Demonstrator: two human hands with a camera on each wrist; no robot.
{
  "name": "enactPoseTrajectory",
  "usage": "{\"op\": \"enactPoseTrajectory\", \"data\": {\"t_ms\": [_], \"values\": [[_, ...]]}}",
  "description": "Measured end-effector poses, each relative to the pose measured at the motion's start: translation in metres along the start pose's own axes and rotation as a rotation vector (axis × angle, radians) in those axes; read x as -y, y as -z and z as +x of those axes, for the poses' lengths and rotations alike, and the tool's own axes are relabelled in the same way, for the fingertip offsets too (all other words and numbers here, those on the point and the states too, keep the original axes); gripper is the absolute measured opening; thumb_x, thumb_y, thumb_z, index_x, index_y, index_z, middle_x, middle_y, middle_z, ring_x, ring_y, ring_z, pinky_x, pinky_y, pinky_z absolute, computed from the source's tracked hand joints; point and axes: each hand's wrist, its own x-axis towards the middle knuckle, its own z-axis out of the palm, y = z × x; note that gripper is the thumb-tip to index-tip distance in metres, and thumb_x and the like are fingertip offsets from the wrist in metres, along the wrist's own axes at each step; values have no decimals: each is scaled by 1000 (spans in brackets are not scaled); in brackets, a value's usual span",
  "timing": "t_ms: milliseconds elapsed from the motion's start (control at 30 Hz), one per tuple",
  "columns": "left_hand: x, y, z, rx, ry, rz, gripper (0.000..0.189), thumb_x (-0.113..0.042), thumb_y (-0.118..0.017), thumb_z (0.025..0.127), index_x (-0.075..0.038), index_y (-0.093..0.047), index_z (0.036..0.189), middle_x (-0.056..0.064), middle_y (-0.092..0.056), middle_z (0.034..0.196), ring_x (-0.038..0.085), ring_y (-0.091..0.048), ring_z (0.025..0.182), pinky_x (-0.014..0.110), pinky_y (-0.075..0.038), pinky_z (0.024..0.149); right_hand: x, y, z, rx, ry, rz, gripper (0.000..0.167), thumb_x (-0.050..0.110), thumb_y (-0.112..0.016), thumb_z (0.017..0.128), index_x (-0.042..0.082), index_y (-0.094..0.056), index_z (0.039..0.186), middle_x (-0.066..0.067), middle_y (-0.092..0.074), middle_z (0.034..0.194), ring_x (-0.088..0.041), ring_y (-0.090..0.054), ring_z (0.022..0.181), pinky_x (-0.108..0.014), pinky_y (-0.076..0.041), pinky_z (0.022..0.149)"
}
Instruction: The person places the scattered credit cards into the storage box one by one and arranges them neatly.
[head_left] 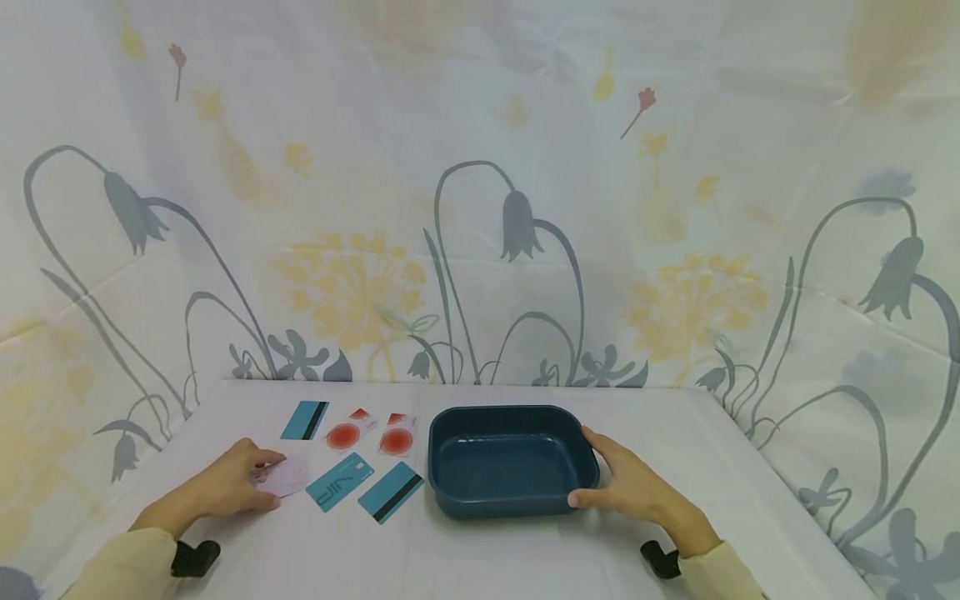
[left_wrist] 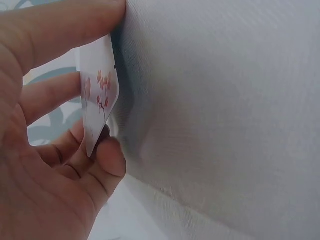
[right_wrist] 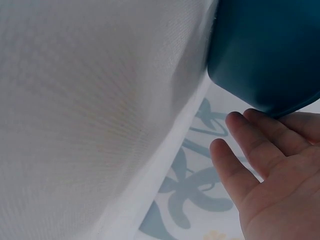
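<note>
My left hand [head_left: 232,479] is at the left of the table, holding a pale card [head_left: 287,475] between thumb and fingers. Pink blossoms are printed on that card [left_wrist: 102,90] in the left wrist view, where it stands tilted off the cloth. At the right end of a dark blue-green rectangular dish [head_left: 510,507] is my right hand [head_left: 626,483]. Its thumb touches the near corner and its index finger lies along the far side. In the right wrist view the fingers [right_wrist: 255,145] are nearly straight beside the dish wall; the thumb is hidden there.
Between left hand and dish lie a lettered blue card [head_left: 339,482], two black-striped blue cards [head_left: 298,419] [head_left: 384,486] and two pale cards with red circles [head_left: 343,435] [head_left: 396,440]. A white cloth covers the table [head_left: 450,558]; a flower-printed curtain [head_left: 480,292] hangs behind.
</note>
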Motion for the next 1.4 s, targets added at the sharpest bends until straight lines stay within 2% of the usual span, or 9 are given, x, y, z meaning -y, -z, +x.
{"op": "enactPoseTrajectory", "data": {"t_ms": [233,533,633,733,867,967,1133,1400], "values": [[3,-4,0,-44,-49,44,68,-29,-83,66,8,-61,119,6,-45,87,17,-39,77,30,-38,67,0,1,-1,3,-8,-11,108,53,-77,70,-3,-27,147,-21,-34,149,-41,-32,135,-58,-29,104],[-1,-4,2,-62,-37,71,65,-33,-81,70,4,-62,119,3,-49,90,17,-43,79,34,-41,69,0,0,-2,12,-12,15,108,52,-78,71,-4,-26,147,-21,-33,149,-41,-32,135,-59,-29,104],[-3,-5,4,-103,-63,76,63,-34,-81,70,4,-63,118,2,-51,90,16,-44,80,34,-42,70,0,0,-2,13,-12,24,108,51,-78,71,-3,-26,148,-21,-33,149,-41,-31,135,-59,-29,104],[-6,-6,8,-157,-118,85,60,-32,-80,71,5,-64,115,2,-52,90,15,-47,80,35,-43,70,1,0,-1,16,-18,21,108,52,-77,71,-3,-26,148,-20,-32,150,-40,-31,136,-59,-28,104],[-14,-8,15,-186,-132,67,55,-30,-79,73,4,-65,114,0,-53,89,14,-47,80,34,-45,72,1,0,-1,16,-18,28,107,52,-77,72,-3,-26,148,-20,-32,150,-40,-31,136,-58,-28,104],[-23,-9,19,-165,-111,28,53,-31,-78,75,2,-65,115,0,-53,90,14,-48,81,34,-46,73,2,0,-2,16,-22,38,107,52,-77,71,-3,-26,148,-20,-32,150,-40,-31,136,-59,-28,104],[-39,-10,25,-159,-120,-8,51,-28,-76,76,1,-64,115,0,-55,94,15,-51,86,38,-47,79,1,-1,-1,17,-41,29,108,54,-76,71,-2,-26,148,-19,-33,150,-39,-31,136,-58,-28,105],[-60,-11,35,-201,-216,7,46,-24,-72,76,-1,-65,115,-1,-54,96,14,-50,85,37,-46,78,2,-1,0,7,-22,10,107,53,-76,71,-3,-27,148,-20,-33,149,-39,-32,135,-58,-29,104]]}}
